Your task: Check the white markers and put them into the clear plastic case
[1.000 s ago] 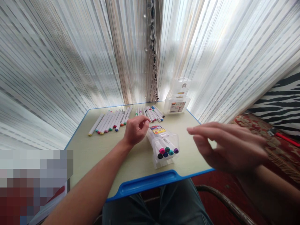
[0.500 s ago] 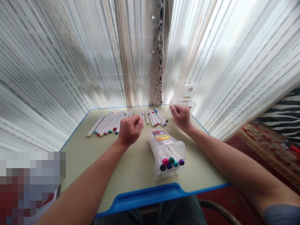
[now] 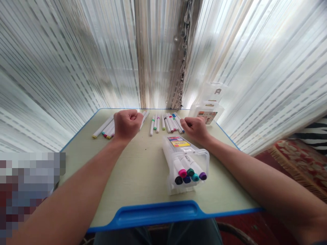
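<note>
Seemingly mid-pick beyond the marker case point(image 3: 186, 163), the left hand point(image 3: 127, 124) clenches over the left marker row point(image 3: 103, 127); the right hand point(image 3: 195, 128) curls at the right marker row point(image 3: 168, 122), grasp unclear.

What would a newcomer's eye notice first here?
A clear box lies on its side on the table, coloured marker caps facing the camera. Behind it, white markers lie in rows along the far edge; the left hand, a fist, and the right hand rest by them.

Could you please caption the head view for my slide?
Closed left hand and right hand at rows of white colour-capped markers, clear plastic marker case nearer on blue-rimmed desk.
</note>
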`<action>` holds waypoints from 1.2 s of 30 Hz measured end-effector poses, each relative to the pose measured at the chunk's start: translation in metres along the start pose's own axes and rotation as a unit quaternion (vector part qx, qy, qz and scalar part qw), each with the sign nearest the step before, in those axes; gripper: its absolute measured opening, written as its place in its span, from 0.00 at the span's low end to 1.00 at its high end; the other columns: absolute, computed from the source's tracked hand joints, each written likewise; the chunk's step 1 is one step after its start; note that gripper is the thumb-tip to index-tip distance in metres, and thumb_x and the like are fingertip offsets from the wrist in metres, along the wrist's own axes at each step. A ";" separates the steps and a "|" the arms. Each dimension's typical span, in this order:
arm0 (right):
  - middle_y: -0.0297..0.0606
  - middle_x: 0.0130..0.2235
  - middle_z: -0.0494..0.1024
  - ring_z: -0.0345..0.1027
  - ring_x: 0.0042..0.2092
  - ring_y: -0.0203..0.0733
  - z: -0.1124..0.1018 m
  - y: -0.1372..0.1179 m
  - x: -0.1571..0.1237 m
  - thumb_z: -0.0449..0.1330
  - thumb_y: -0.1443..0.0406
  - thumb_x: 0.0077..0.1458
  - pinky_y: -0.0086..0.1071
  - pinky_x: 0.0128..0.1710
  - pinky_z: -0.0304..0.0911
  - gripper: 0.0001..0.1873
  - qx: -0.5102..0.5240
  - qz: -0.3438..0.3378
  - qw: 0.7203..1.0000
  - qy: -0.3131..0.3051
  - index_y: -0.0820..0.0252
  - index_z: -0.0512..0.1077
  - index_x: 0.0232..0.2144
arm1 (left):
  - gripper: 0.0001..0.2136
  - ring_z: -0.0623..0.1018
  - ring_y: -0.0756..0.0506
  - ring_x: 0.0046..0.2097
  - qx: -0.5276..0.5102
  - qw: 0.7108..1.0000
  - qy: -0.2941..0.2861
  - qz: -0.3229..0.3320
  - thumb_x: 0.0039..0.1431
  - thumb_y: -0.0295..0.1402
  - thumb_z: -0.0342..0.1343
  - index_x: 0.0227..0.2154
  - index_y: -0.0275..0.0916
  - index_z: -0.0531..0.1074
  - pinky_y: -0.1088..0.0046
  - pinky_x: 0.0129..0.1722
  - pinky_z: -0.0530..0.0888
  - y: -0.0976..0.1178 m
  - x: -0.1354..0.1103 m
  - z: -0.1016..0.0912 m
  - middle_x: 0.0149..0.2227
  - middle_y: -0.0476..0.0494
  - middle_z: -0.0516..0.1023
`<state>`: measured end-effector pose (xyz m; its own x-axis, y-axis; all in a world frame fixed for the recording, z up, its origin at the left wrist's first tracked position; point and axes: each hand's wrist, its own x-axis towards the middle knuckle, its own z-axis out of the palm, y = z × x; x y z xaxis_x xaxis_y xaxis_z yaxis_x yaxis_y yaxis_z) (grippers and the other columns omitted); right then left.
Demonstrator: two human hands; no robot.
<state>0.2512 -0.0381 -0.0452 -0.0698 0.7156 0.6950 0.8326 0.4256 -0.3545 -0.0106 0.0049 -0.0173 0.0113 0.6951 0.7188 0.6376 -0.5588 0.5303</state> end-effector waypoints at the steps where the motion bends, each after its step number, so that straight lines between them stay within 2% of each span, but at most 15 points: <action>1: 0.26 0.16 0.46 0.39 0.20 0.31 0.000 0.000 0.000 0.53 0.61 0.56 0.31 0.23 0.43 0.24 0.001 -0.003 1.000 0.000 0.55 0.47 0.14 | 0.20 0.50 0.53 0.21 0.006 1.000 0.007 0.001 0.48 0.29 0.54 0.13 0.40 0.45 0.71 0.24 0.52 -0.002 0.002 -0.001 0.17 0.54 0.43; 5: 0.26 0.16 0.46 0.39 0.21 0.31 -0.001 0.001 0.000 0.53 0.61 0.57 0.32 0.24 0.43 0.24 0.004 -0.006 1.000 0.010 0.55 0.47 0.14 | 0.20 0.52 0.53 0.21 0.036 0.999 0.011 -0.009 0.49 0.31 0.55 0.12 0.40 0.49 0.72 0.24 0.54 -0.009 0.008 -0.003 0.16 0.54 0.45; 11: 0.26 0.15 0.47 0.41 0.19 0.31 -0.001 0.002 0.002 0.53 0.61 0.57 0.32 0.23 0.43 0.24 -0.002 -0.014 1.000 0.012 0.55 0.47 0.14 | 0.16 0.61 0.51 0.21 0.074 0.997 -0.015 -0.020 0.54 0.36 0.56 0.15 0.40 0.62 0.72 0.26 0.59 -0.011 0.011 -0.005 0.15 0.53 0.60; 15: 0.27 0.15 0.48 0.41 0.19 0.30 -0.002 0.001 0.002 0.53 0.62 0.57 0.31 0.23 0.43 0.24 0.002 -0.024 1.000 0.008 0.56 0.49 0.13 | 0.11 0.70 0.48 0.24 0.086 0.995 -0.050 -0.026 0.54 0.35 0.57 0.19 0.40 0.70 0.71 0.27 0.64 -0.022 0.011 -0.002 0.19 0.49 0.73; 18: 0.27 0.15 0.48 0.42 0.19 0.30 -0.001 0.002 0.001 0.53 0.62 0.57 0.31 0.23 0.43 0.24 -0.002 -0.033 0.999 0.010 0.56 0.49 0.13 | 0.07 0.72 0.47 0.26 0.114 0.990 -0.087 -0.004 0.51 0.32 0.59 0.21 0.39 0.75 0.71 0.31 0.67 -0.029 0.008 0.003 0.24 0.45 0.77; 22: 0.27 0.15 0.47 0.43 0.18 0.31 -0.002 0.002 0.000 0.53 0.61 0.57 0.31 0.23 0.44 0.24 -0.008 -0.036 0.999 0.016 0.56 0.48 0.14 | 0.05 0.75 0.45 0.29 0.122 0.987 -0.106 0.010 0.52 0.31 0.59 0.24 0.38 0.78 0.69 0.35 0.70 -0.030 0.006 0.006 0.28 0.43 0.79; 28: 0.27 0.15 0.47 0.43 0.18 0.31 -0.003 0.002 0.001 0.53 0.61 0.57 0.32 0.23 0.45 0.24 -0.015 -0.028 0.999 0.011 0.55 0.47 0.14 | 0.08 0.76 0.45 0.30 0.117 0.990 -0.073 -0.005 0.55 0.31 0.57 0.23 0.38 0.77 0.68 0.38 0.72 -0.028 0.007 0.005 0.28 0.43 0.79; 32: 0.27 0.15 0.46 0.40 0.19 0.31 -0.003 0.003 0.001 0.53 0.61 0.56 0.32 0.23 0.44 0.25 -0.014 -0.024 1.000 0.013 0.55 0.46 0.14 | 0.07 0.77 0.44 0.33 0.142 0.984 -0.111 0.004 0.53 0.32 0.59 0.26 0.37 0.80 0.67 0.41 0.73 -0.029 0.004 0.008 0.32 0.41 0.80; 36: 0.27 0.15 0.45 0.40 0.19 0.31 -0.003 0.004 0.001 0.54 0.62 0.55 0.32 0.23 0.43 0.25 -0.025 -0.018 0.999 0.025 0.55 0.46 0.13 | 0.10 0.78 0.41 0.41 0.176 0.975 -0.136 0.015 0.55 0.34 0.58 0.32 0.38 0.83 0.65 0.47 0.74 -0.026 0.001 0.008 0.38 0.40 0.81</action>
<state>0.2564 -0.0375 -0.0438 -0.0732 0.6715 0.7374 0.8563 0.4213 -0.2987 -0.0208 0.0237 -0.0344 0.2071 0.8017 0.5607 0.8579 -0.4243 0.2898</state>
